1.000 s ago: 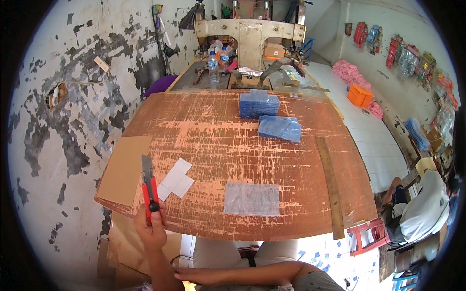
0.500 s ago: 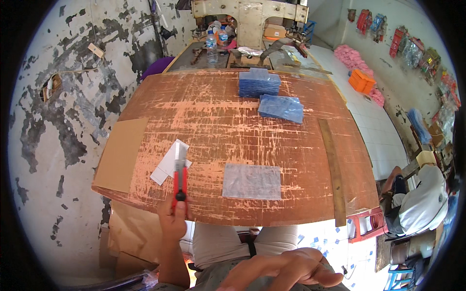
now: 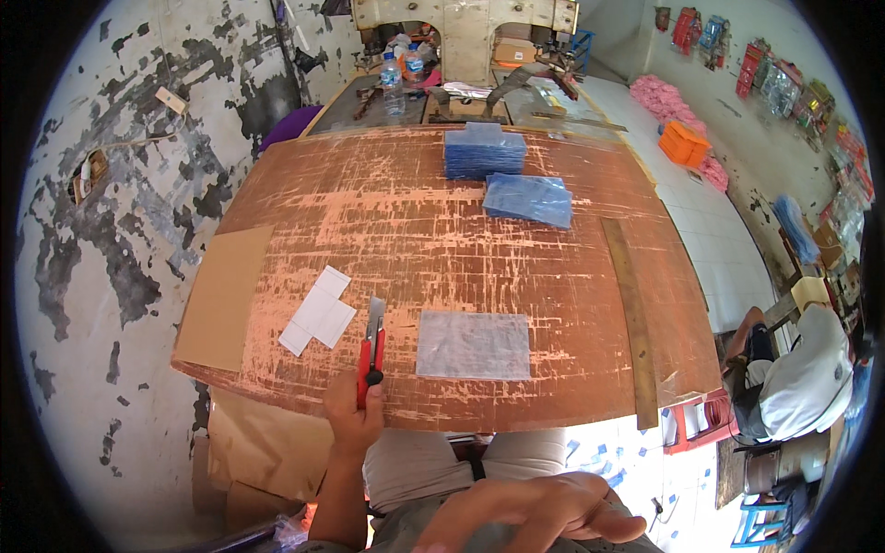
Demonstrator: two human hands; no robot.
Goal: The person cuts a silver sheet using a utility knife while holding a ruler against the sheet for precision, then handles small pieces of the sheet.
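Observation:
My left hand (image 3: 354,410) is closed around a red utility knife (image 3: 371,364), its thumb by the black slider. The bare blade points away from me, over the table between a white notched paper piece (image 3: 318,311) and a translucent grey rectangular sheet (image 3: 473,345). Low in the picture, in front of my body, my right hand (image 3: 553,511) has its fingers apart. Nothing shows in it, though the lower edge cuts off part of it.
The scratched brown table (image 3: 415,249) carries two stacks of bluish plastic sheets, one upright (image 3: 484,155) and one lower (image 3: 528,200). Brown cardboard (image 3: 221,300) lies left, a long flat strip (image 3: 630,323) right. A machine (image 3: 466,46) stands beyond; a person (image 3: 802,369) sits right.
My left hand has carried the knife to the right, uncovering the white paper piece. The blade now sits nearer the grey sheet. My right hand has barely moved.

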